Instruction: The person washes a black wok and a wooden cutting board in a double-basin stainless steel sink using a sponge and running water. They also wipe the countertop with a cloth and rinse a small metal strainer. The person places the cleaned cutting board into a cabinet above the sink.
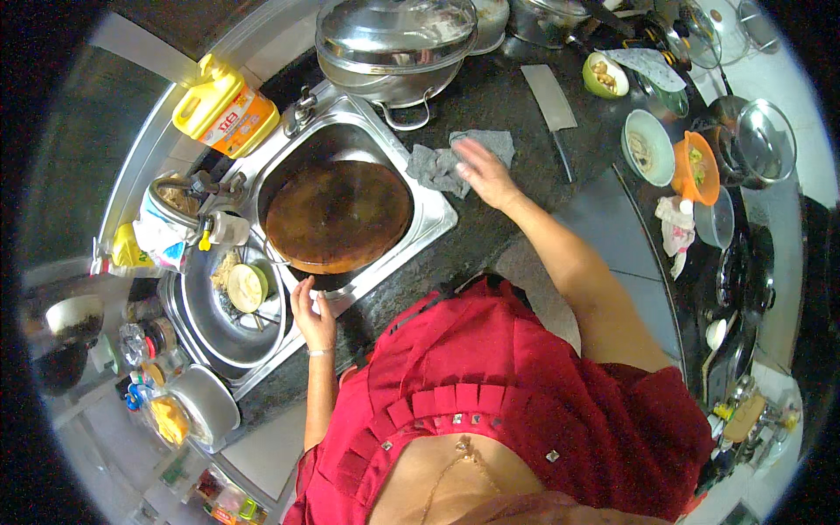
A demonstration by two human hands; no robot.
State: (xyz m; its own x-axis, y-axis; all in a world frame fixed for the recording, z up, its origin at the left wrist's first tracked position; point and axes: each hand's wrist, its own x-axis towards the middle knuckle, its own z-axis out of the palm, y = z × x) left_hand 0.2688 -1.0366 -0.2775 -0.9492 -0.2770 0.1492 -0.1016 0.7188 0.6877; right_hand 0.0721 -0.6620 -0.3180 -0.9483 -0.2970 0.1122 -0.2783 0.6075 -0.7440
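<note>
My right hand rests with fingers extended on or just over a crumpled grey cloth on the dark counter. My left hand is at the front rim of the double sink, fingers apart, with nothing in it. A round wooden cutting board fills most of the larger basin. In the smaller basin sits a green bowl, with a pale scrubber or food scraps beside it. A cleaver lies on the counter to the right of the cloth.
A large lidded steel pot stands behind the cloth. A yellow detergent jug is by the faucet. At the right are a green bowl, a pale bowl, an orange bowl and a lidded pot. A metal pot stands left of the sink.
</note>
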